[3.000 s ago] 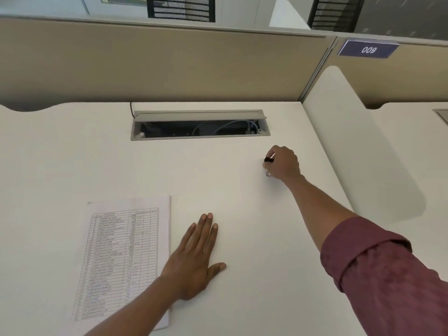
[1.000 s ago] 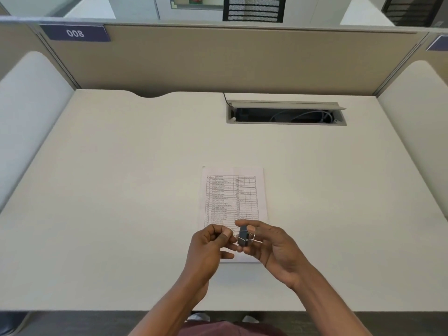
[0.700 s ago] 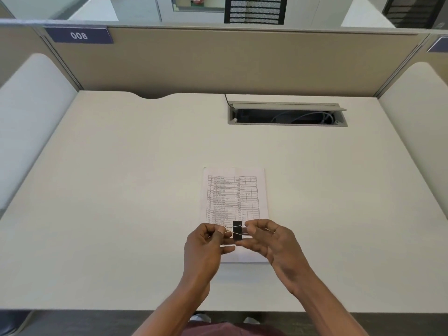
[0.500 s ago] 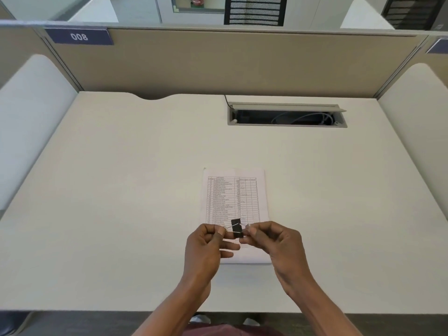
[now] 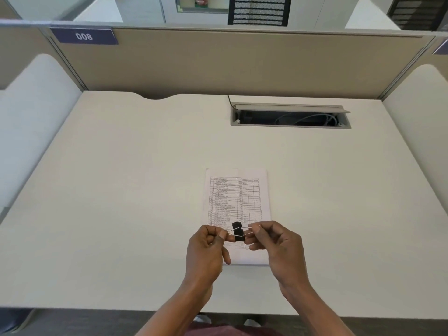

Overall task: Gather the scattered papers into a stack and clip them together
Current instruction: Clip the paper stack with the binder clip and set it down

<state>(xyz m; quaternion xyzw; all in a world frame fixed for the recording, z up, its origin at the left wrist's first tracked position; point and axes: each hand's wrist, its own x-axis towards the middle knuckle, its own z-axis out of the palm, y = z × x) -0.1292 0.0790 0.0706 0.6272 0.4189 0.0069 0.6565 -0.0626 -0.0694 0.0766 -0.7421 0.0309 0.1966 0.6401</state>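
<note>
The pale bench (image 5: pixel 121 190) is the biggest thing here, walled by tan partitions (image 5: pixel 242 64), with an open cable tray (image 5: pixel 291 116) sunk into it well beyond the papers (image 5: pixel 238 197). The papers lie gathered in one squared stack, and they are the landmark. Just above their near end, both hands work a black binder clip (image 5: pixel 238 231): the left hand (image 5: pixel 208 253) pinches one wire lever, the right hand (image 5: pixel 278 248) pinches the other, each closed on its wire, the levers spread sideways. The clip hangs above the stack, not yet on it. To do this well, I'd say squeeze the levers together so the mouth gapes, then slide it square over one short edge, catching every sheet. Nothing lies around the papers to obstruct; the hands themselves hide the stack's near portion.
</note>
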